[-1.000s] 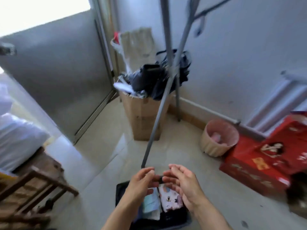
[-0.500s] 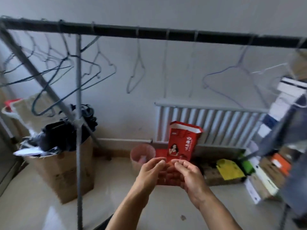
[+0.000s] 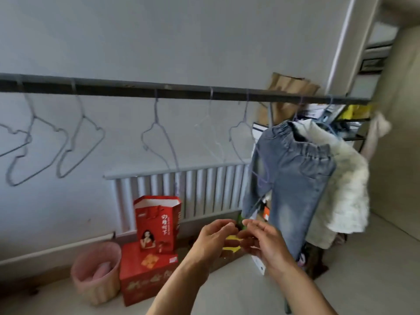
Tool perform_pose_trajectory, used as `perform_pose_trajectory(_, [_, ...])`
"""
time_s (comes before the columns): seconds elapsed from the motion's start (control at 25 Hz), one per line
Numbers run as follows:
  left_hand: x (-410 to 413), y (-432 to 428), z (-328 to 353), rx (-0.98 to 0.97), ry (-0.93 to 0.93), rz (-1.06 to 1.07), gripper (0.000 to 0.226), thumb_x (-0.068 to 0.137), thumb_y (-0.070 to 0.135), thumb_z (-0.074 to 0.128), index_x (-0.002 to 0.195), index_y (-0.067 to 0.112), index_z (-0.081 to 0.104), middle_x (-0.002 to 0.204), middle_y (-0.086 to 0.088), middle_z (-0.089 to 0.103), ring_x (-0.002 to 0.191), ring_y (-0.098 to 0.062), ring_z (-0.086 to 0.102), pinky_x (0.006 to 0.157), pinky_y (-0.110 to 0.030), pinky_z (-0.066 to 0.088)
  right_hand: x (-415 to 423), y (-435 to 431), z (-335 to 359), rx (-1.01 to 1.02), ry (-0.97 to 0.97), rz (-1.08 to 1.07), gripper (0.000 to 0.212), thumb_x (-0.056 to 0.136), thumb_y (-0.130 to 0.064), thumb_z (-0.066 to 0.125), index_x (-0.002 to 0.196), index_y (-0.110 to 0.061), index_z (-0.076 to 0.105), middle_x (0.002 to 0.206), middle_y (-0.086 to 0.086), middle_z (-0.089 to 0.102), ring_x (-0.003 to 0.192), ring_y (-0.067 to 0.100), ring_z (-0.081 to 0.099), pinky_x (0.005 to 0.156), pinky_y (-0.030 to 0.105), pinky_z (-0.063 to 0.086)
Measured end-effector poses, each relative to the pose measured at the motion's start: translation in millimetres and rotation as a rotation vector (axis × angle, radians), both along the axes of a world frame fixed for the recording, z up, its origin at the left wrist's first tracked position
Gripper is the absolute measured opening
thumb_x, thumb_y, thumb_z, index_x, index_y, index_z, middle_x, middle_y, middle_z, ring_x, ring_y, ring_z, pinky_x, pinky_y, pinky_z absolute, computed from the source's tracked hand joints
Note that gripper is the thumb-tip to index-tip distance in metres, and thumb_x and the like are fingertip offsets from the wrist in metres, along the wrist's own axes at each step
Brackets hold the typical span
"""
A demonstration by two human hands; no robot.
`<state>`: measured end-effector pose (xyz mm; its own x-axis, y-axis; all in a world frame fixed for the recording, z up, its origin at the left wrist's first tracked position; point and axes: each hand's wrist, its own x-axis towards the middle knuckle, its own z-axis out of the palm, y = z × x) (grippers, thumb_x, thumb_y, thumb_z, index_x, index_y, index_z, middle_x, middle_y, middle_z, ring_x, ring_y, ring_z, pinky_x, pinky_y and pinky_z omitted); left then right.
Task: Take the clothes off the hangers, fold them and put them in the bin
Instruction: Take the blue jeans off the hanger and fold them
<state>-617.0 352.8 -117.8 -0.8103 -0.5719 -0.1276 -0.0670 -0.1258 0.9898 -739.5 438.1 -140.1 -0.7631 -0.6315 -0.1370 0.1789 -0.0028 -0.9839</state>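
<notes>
A dark rail [image 3: 181, 90] crosses the view with several bare wire hangers [image 3: 159, 133] on it. At its right end hang small blue jeans [image 3: 293, 178] and, behind them, a white fluffy garment [image 3: 347, 189]. My left hand [image 3: 211, 239] and my right hand [image 3: 263, 242] are raised together below the rail, left of the jeans' legs. Their fingertips almost meet, the fingers are loosely bent, and neither hand holds anything. The bin is out of view.
A white radiator [image 3: 204, 192] runs along the wall. On the floor stand a red gift bag [image 3: 156, 223] on a red box [image 3: 147, 271] and a pink basket [image 3: 95, 271]. Stacked boxes and a shelf [image 3: 350, 119] sit behind the clothes at right.
The view has swung up from the black bin on the floor and to the right along the rail, bringing the jeans and the white garment into sight. My hands stay together, holding nothing.
</notes>
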Motion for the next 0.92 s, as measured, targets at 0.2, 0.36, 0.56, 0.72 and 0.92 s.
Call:
perform_pose_trajectory(0.2, [-86, 27, 30, -0.096, -0.009, -0.043, 0.014, 0.1, 0.023, 0.051, 0.098, 0.027, 0.065, 0.108, -0.007, 0.07, 0.097, -0.026, 0.068, 0.08, -0.031, 0.054, -132, 22, 64, -0.027, 0.326, -0.222, 0.013, 0.095, -0.001, 0.052, 0.098, -0.002, 0.065, 0.073, 0.01, 0.066, 0.049, 0.003, 0.059, 0.049, 0.018, 0.047])
perform_pose_trajectory(0.36, [-114, 34, 51, -0.153, 0.006, -0.046, 0.014, 0.102, 0.025, 0.048, 0.104, 0.026, 0.062, 0.115, -0.006, 0.07, 0.098, -0.021, 0.068, 0.092, -0.037, 0.053, -236, 15, 124, 0.201, 0.973, -0.52, 0.026, 0.091, -0.008, 0.053, 0.111, -0.015, 0.068, 0.113, 0.013, 0.066, 0.106, 0.032, 0.059, 0.092, 0.043, 0.049])
perform_pose_trajectory(0.56, [-128, 31, 69, -0.214, -0.009, -0.046, 0.025, 0.104, 0.022, 0.044, 0.121, 0.012, 0.058, 0.112, -0.011, 0.067, 0.091, -0.019, 0.062, 0.081, -0.028, 0.05, -317, -13, 141, 0.784, 0.988, -0.299, 0.047, 0.094, -0.028, 0.052, 0.137, -0.012, 0.042, 0.134, 0.019, 0.053, 0.121, 0.04, 0.051, 0.099, 0.05, 0.043])
perform_pose_trajectory(0.72, [-130, 27, 78, -0.252, 0.002, -0.036, 0.025, 0.102, 0.023, 0.046, 0.121, 0.013, 0.06, 0.111, -0.007, 0.07, 0.09, -0.016, 0.065, 0.093, -0.036, 0.052, -317, -27, 138, 0.672, 0.997, -0.229, 0.026, 0.097, -0.025, 0.041, 0.081, -0.008, 0.052, 0.094, 0.02, 0.058, 0.088, 0.035, 0.056, 0.076, 0.04, 0.043])
perform_pose_trajectory(0.92, [-128, 22, 78, -0.285, 0.037, -0.033, 0.025, 0.102, 0.026, 0.047, 0.121, 0.017, 0.061, 0.109, -0.004, 0.072, 0.091, -0.016, 0.068, 0.09, -0.033, 0.054, -316, -14, 174, 0.508, 1.019, -0.411, 0.025, 0.097, -0.024, 0.042, 0.078, -0.011, 0.049, 0.089, 0.017, 0.051, 0.083, 0.033, 0.047, 0.073, 0.041, 0.039])
